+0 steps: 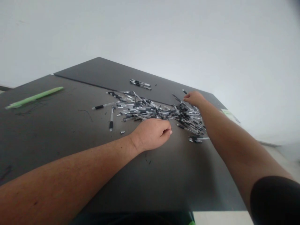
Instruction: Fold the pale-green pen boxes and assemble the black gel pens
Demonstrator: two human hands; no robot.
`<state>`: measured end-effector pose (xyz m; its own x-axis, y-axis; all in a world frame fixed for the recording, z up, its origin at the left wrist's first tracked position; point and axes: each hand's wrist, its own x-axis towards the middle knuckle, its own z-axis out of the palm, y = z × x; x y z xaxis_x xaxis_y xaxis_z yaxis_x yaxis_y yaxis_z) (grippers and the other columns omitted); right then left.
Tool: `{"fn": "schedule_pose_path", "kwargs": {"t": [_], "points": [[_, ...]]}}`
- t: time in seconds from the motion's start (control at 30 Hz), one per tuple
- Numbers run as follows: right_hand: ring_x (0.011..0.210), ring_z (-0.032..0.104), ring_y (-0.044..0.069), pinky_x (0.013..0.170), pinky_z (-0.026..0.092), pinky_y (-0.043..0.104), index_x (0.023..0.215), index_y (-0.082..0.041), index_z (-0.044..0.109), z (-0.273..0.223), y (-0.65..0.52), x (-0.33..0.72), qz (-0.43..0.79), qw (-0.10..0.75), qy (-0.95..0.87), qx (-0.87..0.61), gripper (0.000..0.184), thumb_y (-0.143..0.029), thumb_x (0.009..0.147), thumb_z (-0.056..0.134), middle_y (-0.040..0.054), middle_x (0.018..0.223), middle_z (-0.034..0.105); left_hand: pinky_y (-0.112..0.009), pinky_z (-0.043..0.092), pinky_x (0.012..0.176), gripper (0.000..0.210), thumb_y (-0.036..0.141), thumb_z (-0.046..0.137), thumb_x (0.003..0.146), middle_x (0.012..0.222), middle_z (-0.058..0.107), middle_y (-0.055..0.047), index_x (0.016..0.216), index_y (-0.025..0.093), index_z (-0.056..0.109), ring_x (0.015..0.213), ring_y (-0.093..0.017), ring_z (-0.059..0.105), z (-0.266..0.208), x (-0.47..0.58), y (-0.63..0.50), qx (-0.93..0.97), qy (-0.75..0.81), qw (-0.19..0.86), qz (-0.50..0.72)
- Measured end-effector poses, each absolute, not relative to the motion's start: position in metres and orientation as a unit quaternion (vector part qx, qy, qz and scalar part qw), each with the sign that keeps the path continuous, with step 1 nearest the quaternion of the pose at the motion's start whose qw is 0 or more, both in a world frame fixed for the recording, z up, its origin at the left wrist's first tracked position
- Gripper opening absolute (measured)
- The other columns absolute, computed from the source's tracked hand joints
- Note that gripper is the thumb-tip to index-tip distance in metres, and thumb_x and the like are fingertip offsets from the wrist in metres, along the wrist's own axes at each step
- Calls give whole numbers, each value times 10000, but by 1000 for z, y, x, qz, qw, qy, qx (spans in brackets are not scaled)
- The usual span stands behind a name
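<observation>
A heap of clear pens with black grips (pixel 140 109) is strewn across the dark table, and a denser bunch of the same pens (pixel 189 120) lies at its right. My left hand (pixel 153 133) is closed at the near edge of the heap, with thumb and fingers curled together. Whatever it may hold is hidden by the fingers. Over the far side of the right bunch, my right hand (pixel 195 98) pinches a pen (pixel 185 92), whose dark end sticks out past the fingertips. The rest of that pen is covered by the hand.
Several pens (pixel 140 83) lie together behind the heap. A long light-green stick-like object (pixel 35 97) rests at the left. One small silvery pen tip (pixel 122 132) sits near my left wrist. A seam crosses the dark table (pixel 77 125); a pale wall (pixel 150 37) stands behind it.
</observation>
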<state>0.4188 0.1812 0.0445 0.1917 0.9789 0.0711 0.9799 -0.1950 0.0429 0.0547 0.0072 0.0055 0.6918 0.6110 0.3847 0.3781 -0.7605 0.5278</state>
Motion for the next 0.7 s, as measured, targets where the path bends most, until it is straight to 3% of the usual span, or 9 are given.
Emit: {"fn": "schedule_pose_path", "kwargs": {"t": [0.23,0.4,0.6,0.7], "points": [[1241,798,329,1061,628,431,1160,-219,904,33,208,405,-60,-93,-647,-755,232,-380,1040,787,128,1214,879,-379,547,830,216,265,623,1075,915,824,-44,952,205,791,896,-248,774,7,55,8,897,272,215,273],[1255,760,280,1077,665,520,1423,-221,746,26,220,397,-52,-152,-645,-747,385,-455,1119,770,118,1475,745,-376,554,829,220,266,620,1079,906,819,-44,944,207,784,896,-247,773,6,55,8,899,274,212,268],[1214,825,365,1027,614,388,1071,-166,907,28,220,399,-35,-166,-640,-749,284,-417,1074,774,197,1103,880,-382,557,834,229,273,613,1082,921,827,-49,957,205,792,899,-252,775,6,55,8,899,275,212,265],[1174,832,339,1015,623,388,1062,-169,896,30,218,399,-23,-171,-641,-748,268,-411,1079,781,186,1144,875,-387,551,844,229,268,609,1081,931,832,-48,965,203,795,906,-252,778,7,55,8,899,276,212,267]]}}
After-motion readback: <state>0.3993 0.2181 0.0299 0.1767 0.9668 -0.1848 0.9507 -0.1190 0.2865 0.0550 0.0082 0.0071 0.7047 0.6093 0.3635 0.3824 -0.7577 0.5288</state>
